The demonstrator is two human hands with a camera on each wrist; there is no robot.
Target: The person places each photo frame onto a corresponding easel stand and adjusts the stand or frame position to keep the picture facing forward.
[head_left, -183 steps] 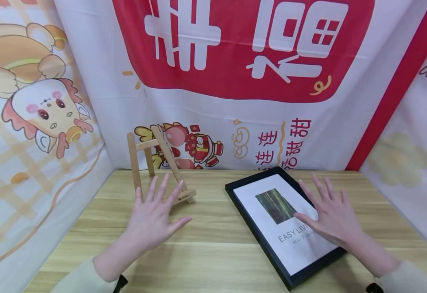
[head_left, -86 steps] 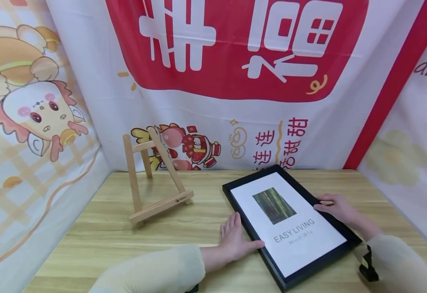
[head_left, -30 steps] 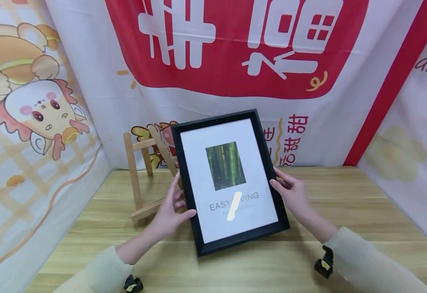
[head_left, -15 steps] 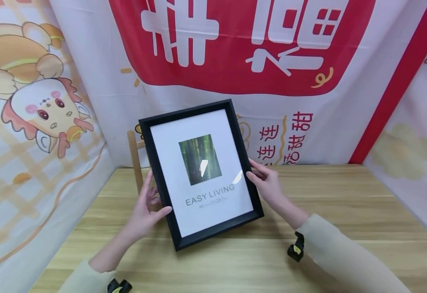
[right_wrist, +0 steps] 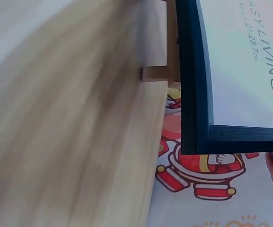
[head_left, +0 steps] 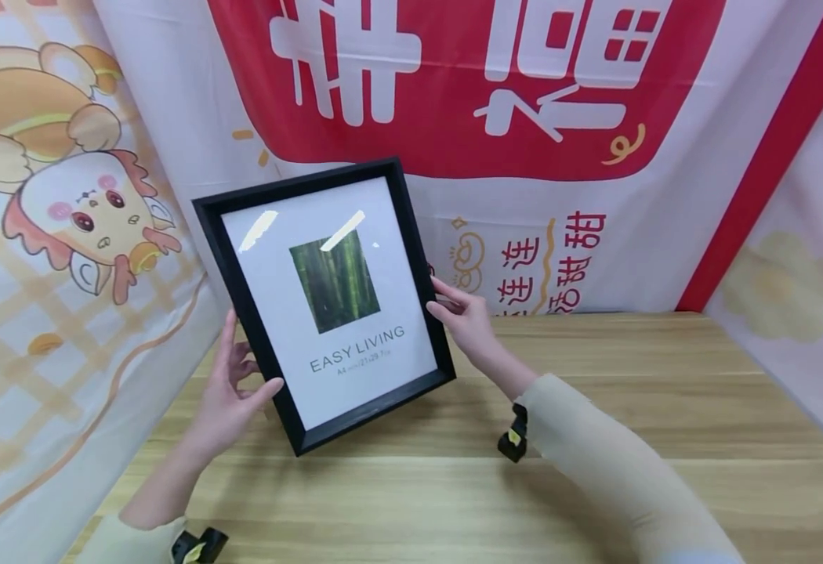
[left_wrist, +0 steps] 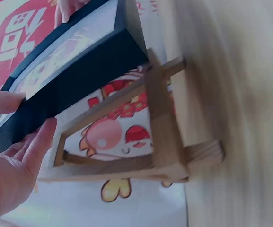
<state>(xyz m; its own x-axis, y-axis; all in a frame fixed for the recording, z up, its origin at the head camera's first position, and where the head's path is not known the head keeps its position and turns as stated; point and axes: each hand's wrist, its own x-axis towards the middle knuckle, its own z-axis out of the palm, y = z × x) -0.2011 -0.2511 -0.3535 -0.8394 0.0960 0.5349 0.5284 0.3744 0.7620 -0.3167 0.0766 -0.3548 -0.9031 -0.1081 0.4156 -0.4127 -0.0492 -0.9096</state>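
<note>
A black picture frame (head_left: 263, 337) with a white sheet and a small green forest picture is held up off the table, leaning back and tilted. My left hand (head_left: 231, 384) grips its left edge, thumb on the front and fingers behind. On the right edge, my right hand (head_left: 468, 321) pinches it the same way. A wooden easel (left_wrist: 164, 118) stands behind and below the frame in the left wrist view; the head view has it hidden by the frame. Part of the easel's ledge (right_wrist: 155, 73) shows in the right wrist view. Whether frame and easel touch, I cannot tell.
The wood-grain table (head_left: 595, 439) runs up to a printed cloth backdrop (head_left: 637, 251) at the back. Cloth walls also close in the left side (head_left: 59, 376) and the right side (head_left: 799, 345).
Both hands were spread above the table, then took hold of the frame lying at the right. They have lifted it, raised it upright and carried it left, in front of the easel.
</note>
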